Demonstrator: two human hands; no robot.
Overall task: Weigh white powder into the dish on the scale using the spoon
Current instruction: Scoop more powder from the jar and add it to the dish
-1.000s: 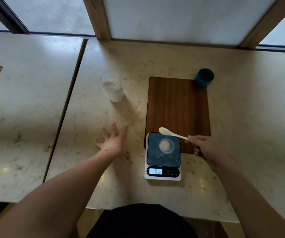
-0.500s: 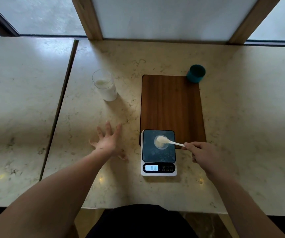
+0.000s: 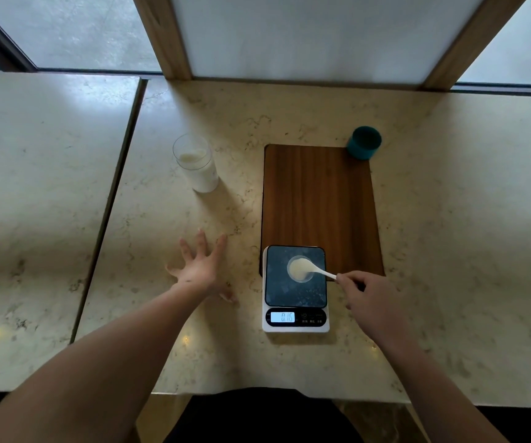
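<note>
A white kitchen scale (image 3: 295,326) with a dark weighing plate sits at the near end of a wooden board (image 3: 318,199); its lit display reads 0.16. A small clear dish (image 3: 296,274) holding white powder stands on the plate. My right hand (image 3: 366,298) pinches the handle of a white spoon (image 3: 320,272), whose bowl rests inside the dish. My left hand (image 3: 201,266) lies flat on the counter left of the scale, fingers spread and holding nothing. A glass (image 3: 197,163) of white powder stands at the far left of the board.
A teal cup (image 3: 364,142) stands at the board's far right corner. The marble counter (image 3: 449,251) ends at a wall and wooden window posts behind. A seam (image 3: 110,203) splits it from a second counter slab on the left.
My right hand lowered the spoon from just beyond the dish down into it. The scale reading now shows 0.16. My left hand stayed flat on the counter.
</note>
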